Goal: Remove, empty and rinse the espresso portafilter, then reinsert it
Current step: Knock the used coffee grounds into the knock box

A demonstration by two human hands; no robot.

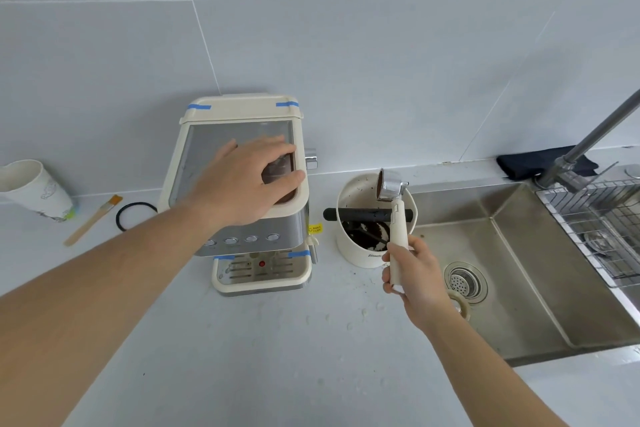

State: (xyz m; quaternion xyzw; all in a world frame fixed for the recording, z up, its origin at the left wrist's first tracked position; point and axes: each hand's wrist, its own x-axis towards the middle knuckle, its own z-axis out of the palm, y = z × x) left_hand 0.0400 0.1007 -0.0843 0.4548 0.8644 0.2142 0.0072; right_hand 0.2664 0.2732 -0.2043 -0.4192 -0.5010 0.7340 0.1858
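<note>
A cream and steel espresso machine (242, 246) stands on the white counter against the tiled wall. My left hand (249, 180) lies flat on its top with the fingers spread. My right hand (412, 270) grips the cream handle of the portafilter (391, 185). The portafilter's metal head is tipped on its side above a cream knock box (360, 253), and brown coffee shows in its basket. A black bar crosses the knock box, with dark grounds inside.
A steel sink (512, 288) with a drain strainer lies to the right, with a faucet (588, 142) and a wire rack (602, 218) over its far side. A paper cup (31, 187), a brush (91, 220) and a black ring (135, 215) sit at the left. Crumbs dot the counter.
</note>
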